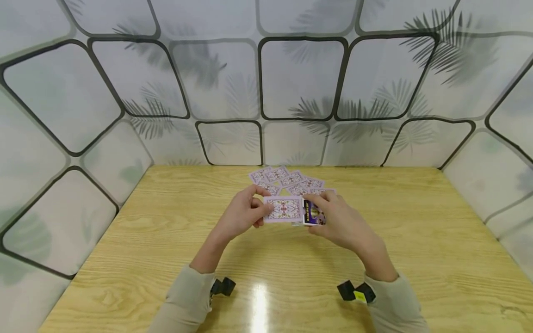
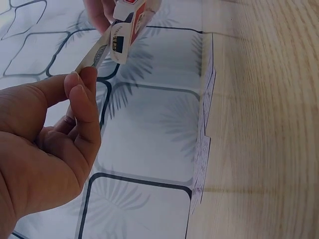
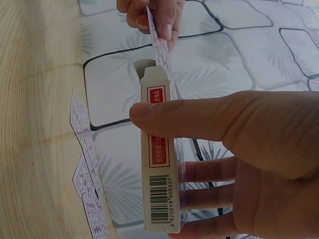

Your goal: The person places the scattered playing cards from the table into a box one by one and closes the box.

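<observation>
The playing card [image 1: 284, 209] is sitting on the left of the card box [image 1: 313, 213], one short end meeting the box's open mouth; whether that end is reaching inside or only overlapping, I cannot tell. I am judging it light, thin and springy, probably slick on its printed faces and easy to crease, so I am favouring a gentle pinch at the short end farther from the box. My left grip [image 1: 244, 210] is pinching just there, thumb against finger, while my right grip [image 1: 341, 219] is clamping the box itself, its thumb lying across the narrow barcode side. In the head view, the card's long axis is running left to right, pointing at the box's mouth, and its patterned back is facing up toward the camera. Loose cards [image 1: 293, 178] are lying on the worktop [image 1: 166, 222], beyond the box and mostly to its left.
</observation>
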A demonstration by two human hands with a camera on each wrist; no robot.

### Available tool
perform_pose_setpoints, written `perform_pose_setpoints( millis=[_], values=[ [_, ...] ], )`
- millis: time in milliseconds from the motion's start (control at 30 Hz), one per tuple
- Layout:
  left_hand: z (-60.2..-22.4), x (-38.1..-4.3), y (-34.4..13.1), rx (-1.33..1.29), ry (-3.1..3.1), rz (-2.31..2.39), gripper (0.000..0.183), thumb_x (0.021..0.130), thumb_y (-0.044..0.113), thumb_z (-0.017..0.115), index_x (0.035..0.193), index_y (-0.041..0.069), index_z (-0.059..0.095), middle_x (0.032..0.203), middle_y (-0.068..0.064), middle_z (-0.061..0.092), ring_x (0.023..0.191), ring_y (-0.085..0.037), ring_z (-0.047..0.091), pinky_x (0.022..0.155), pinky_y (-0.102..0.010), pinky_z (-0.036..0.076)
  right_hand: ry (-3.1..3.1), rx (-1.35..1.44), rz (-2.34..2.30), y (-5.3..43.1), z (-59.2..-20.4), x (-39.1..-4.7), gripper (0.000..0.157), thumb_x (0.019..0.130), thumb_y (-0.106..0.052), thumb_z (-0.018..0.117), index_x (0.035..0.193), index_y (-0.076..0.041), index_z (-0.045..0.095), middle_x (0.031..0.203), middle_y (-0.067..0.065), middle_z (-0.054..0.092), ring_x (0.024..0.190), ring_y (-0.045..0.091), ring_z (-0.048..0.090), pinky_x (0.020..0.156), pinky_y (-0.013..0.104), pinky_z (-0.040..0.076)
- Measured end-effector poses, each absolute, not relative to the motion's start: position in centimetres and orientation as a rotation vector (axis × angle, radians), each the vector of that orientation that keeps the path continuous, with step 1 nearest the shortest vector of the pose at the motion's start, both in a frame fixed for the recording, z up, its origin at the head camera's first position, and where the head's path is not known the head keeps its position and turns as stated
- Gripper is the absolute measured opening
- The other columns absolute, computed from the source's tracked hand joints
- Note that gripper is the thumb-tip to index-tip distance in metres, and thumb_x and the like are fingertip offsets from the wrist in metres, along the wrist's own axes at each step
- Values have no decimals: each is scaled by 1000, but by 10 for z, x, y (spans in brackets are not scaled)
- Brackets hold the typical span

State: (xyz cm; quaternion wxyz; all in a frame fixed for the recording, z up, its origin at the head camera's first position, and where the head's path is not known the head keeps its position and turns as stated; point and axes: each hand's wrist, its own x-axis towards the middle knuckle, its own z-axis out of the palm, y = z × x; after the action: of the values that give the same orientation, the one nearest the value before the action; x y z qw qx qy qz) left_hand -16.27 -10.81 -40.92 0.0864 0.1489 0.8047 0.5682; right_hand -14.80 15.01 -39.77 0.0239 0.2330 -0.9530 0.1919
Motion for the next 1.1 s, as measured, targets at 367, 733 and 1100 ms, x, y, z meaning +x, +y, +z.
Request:
perform_pose_setpoints(
  millis=[367,733,1100],
  values=[
    [-410,-163,-107,468,2415,1678,28,97,15,65,122,9,55,64,-8,58,53,-16,47,53,-31,43,-2958,728,594,151,-396,-148,72,80,-25,84,143,-13,53,125,19,54,102,30,54,69,41,50],
    [-407,-161,-104,478,2413,1706,31,96,13,66,123,7,53,72,-21,62,53,-16,48,51,-26,39,-2950,734,585,151,-396,-147,72,80,-24,84,143,-12,53,126,19,54,107,33,54,75,46,52],
    [-406,-159,-101,492,2412,1751,30,98,14,64,124,7,51,70,-17,62,53,-15,49,49,-26,39,-2956,722,597,150,-395,-147,71,80,-24,83,143,-14,53,125,18,54,106,32,54,77,48,51]
  ],
)
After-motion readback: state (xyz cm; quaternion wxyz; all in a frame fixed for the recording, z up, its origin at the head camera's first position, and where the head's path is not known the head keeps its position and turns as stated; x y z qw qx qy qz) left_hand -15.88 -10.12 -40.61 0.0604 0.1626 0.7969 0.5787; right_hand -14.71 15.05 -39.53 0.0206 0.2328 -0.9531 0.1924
